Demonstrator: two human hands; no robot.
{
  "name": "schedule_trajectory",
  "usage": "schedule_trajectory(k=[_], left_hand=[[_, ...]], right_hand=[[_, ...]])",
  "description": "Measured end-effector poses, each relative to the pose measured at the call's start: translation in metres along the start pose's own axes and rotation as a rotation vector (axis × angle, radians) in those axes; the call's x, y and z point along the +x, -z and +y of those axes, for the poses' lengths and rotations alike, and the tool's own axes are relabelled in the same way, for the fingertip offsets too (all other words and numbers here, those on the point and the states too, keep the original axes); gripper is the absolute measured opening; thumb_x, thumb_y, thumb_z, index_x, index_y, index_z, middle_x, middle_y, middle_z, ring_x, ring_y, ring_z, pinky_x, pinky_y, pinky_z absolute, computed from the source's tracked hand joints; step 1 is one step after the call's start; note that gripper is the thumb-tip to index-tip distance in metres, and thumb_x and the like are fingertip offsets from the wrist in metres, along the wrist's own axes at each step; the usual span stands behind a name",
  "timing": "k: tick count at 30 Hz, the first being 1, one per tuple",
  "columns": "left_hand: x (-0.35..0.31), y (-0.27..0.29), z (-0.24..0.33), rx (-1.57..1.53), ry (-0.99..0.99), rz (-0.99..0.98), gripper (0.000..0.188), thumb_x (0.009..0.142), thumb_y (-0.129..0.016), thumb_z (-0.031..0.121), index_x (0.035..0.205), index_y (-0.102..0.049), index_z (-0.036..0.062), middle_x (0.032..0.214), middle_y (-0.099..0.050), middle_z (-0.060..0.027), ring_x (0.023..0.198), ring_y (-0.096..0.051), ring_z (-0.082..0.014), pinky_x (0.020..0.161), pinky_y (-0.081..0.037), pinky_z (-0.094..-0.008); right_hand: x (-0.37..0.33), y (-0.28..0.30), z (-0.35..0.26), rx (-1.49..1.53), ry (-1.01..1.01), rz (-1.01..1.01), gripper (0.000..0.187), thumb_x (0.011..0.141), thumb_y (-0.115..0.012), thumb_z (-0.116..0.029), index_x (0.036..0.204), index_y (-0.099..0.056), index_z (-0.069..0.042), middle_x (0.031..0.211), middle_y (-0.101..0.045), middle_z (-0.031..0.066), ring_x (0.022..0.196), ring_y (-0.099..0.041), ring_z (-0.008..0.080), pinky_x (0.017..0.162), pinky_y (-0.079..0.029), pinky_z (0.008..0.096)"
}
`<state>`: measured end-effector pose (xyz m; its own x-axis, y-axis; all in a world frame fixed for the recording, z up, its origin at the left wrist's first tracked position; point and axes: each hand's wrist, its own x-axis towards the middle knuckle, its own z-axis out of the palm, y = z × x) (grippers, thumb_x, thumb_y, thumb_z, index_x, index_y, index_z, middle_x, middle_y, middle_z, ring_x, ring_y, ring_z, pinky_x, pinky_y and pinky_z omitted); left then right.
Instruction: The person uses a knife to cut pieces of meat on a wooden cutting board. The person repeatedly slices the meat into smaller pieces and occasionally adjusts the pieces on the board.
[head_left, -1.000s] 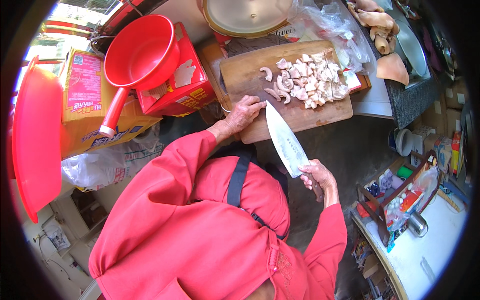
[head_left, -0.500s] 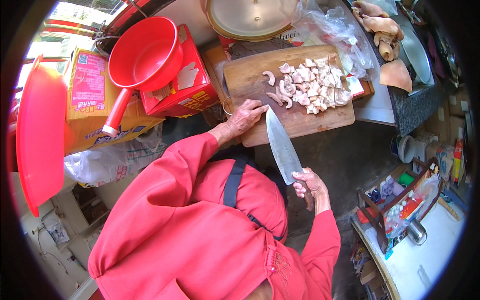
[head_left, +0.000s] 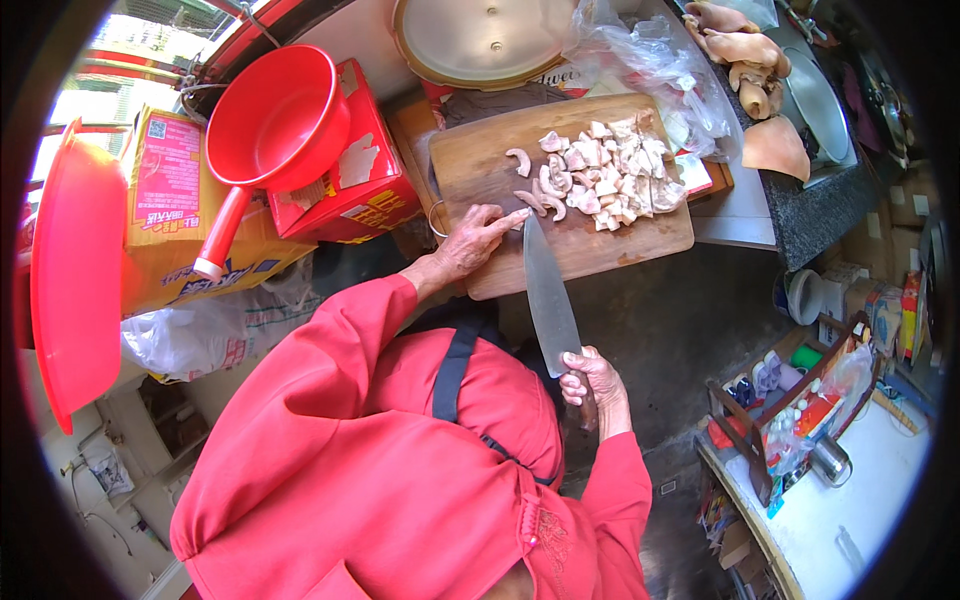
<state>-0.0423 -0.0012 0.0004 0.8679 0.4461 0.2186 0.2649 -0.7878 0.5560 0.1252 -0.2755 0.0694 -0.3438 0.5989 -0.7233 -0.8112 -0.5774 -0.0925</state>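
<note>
Knife (head_left: 552, 308) sits gripped by its handle in the right hand (head_left: 596, 384); its tip and the forefinger of the left hand (head_left: 472, 243) have edged toward curved meat slices (head_left: 552, 203) just beyond, focusing work there. Whether the left pinches anything, I can't tell.

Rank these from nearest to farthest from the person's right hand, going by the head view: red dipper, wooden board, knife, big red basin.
1. Knife: its handle is gripped in the right hand.
2. Wooden board: ahead and slightly left.
3. Red dipper: well over to the left.
4. Big red basin: at the view's far left.
</note>
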Motion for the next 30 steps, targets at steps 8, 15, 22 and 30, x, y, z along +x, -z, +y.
schedule_trajectory(k=[8, 15, 22, 30], left_hand=[[-0.005, -0.003, -0.002, -0.034, 0.020, 0.006, 0.045, 0.086, -0.055, 0.001, 0.130, -0.052, 0.0112, 0.110, -0.054, -0.0172, 0.102, -0.052, -0.0331, 0.088, -0.046, -0.0398], [-0.007, -0.010, -0.002, -0.076, 0.001, 0.181, 0.038, 0.086, -0.058, 0.001, 0.123, -0.054, 0.0018, 0.110, -0.057, -0.0183, 0.100, -0.054, -0.0343, 0.088, -0.046, -0.0411], [-0.007, -0.011, -0.002, -0.096, 0.017, 0.181, 0.038, 0.082, -0.063, 0.002, 0.120, -0.056, 0.0015, 0.108, -0.057, -0.0184, 0.097, -0.054, -0.0357, 0.084, -0.047, -0.0420], [-0.006, -0.011, -0.001, -0.121, 0.008, 0.211, 0.037, 0.081, -0.062, 0.000, 0.117, -0.057, 0.0004, 0.108, -0.057, -0.0192, 0.096, -0.054, -0.0366, 0.084, -0.047, -0.0423]], right_hand=[[-0.007, -0.011, -0.002, -0.040, 0.113, 0.033, 0.020, 0.084, -0.068, -0.021, 0.077, -0.054, -0.009, 0.054, -0.048, 0.0022, 0.039, -0.043, 0.0084, 0.036, -0.037, 0.0242], [-0.045, -0.040, -0.011, -0.075, 0.375, 0.154, 0.018, 0.086, -0.065, -0.018, 0.077, -0.055, -0.006, 0.054, -0.047, 0.0022, 0.041, -0.043, 0.0108, 0.039, -0.039, 0.0271], [-0.125, -0.057, -0.071, -0.316, 1.042, 0.555, 0.019, 0.073, -0.057, -0.007, 0.089, -0.056, 0.003, 0.065, -0.056, 0.0082, 0.050, -0.053, 0.0140, 0.047, -0.047, 0.0273], [-0.164, -0.020, -0.203, -1.259, 0.847, 1.712, 0.018, 0.075, -0.051, -0.009, 0.084, -0.056, 0.006, 0.080, -0.061, 0.0303, 0.082, -0.062, 0.0457, 0.072, -0.049, 0.0492]])
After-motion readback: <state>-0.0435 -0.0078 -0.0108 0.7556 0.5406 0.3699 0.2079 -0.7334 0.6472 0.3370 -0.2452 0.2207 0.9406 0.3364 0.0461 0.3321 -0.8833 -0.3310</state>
